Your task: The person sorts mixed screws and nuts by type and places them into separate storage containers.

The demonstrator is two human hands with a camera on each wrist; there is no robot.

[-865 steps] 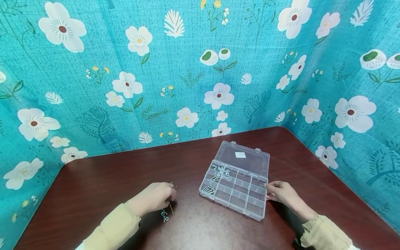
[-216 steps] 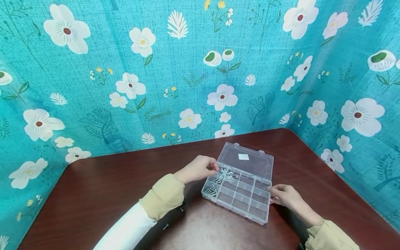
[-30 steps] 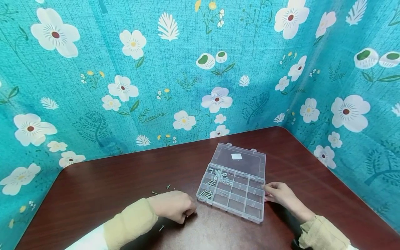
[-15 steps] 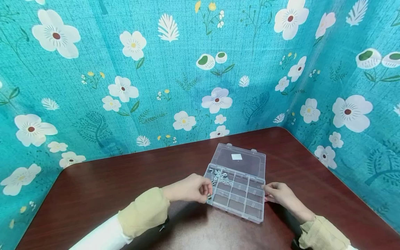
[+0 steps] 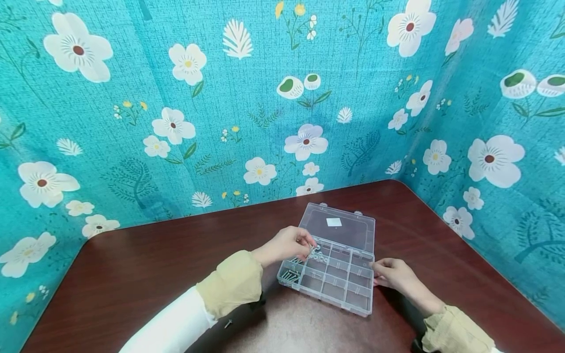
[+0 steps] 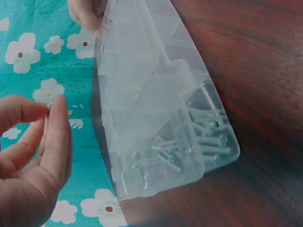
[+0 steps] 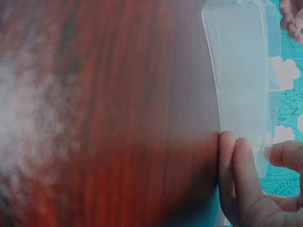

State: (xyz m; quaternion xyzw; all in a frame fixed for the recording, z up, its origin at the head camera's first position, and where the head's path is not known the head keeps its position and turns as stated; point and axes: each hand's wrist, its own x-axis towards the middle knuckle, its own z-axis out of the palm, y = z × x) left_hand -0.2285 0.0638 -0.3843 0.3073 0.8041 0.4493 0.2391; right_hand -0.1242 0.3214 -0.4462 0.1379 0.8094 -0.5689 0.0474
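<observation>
A clear plastic organizer box [image 5: 335,274] lies on the table with its lid [image 5: 340,228] folded back. My left hand [image 5: 289,243] is over its rear left compartments. Thumb and fingers pinch a thin metal piece, seemingly a screw [image 7: 292,19], mostly hidden by the fingertips. Long screws [image 5: 289,276] fill the front left compartment; white-grey nuts or washers [image 5: 319,256] sit in the second column. With thumb and fingers, my right hand [image 5: 397,274] holds the box's right edge. Up close, the left wrist view shows left-hand fingers [image 6: 57,137] beside the box.
One loose screw [image 5: 228,323] lies on the dark red-brown table [image 5: 167,274], near the left sleeve [image 5: 234,282]. A teal flowered cloth [image 5: 247,122] rises behind the table and along its right side.
My left hand has gone from the table left of the box, past its front left compartment, to the rear left compartments. The right hand stays at the box edge.
</observation>
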